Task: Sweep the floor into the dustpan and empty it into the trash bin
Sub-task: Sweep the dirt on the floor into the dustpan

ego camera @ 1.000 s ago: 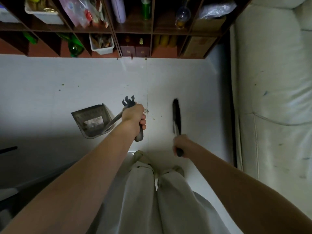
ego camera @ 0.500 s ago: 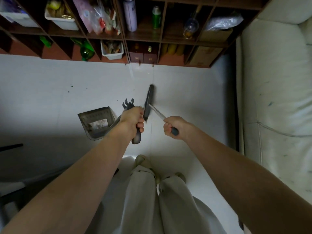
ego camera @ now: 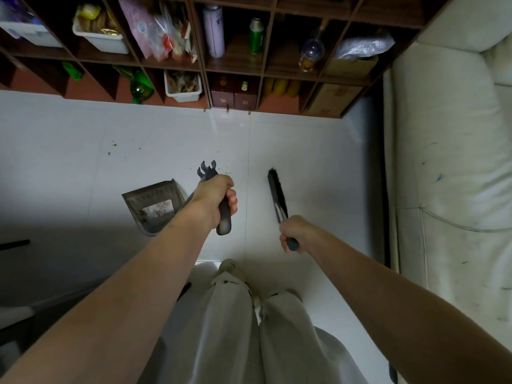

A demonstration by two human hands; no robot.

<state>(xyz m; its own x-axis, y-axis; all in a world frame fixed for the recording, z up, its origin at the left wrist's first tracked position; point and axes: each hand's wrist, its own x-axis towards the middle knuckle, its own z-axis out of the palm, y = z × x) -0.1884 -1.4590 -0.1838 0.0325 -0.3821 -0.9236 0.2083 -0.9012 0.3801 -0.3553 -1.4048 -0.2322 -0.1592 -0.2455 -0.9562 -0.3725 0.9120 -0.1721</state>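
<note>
Dustpan (ego camera: pixel 155 205) on floor (ego camera: pixel 304 151) holds pale debris, possibly paper. Left hand (ego camera: pixel 214 199) fingers clamped on its handle; right hand (ego camera: pixel 293 232) fingers clamped on broom (ego camera: pixel 275 192).

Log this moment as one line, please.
left hand: holds dustpan | right hand: holds broom | crumbs: unswept

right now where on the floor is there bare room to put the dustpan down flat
Bare white tile floor lies between the black-bristled broom head and the dark wooden cubby shelf, bordered at right by the white sofa. Left of the grey plastic dustpan the tile is also bare but shadowed. The strip between dustpan and shelf carries green crumbs. Near the feet it is crowded.
</note>
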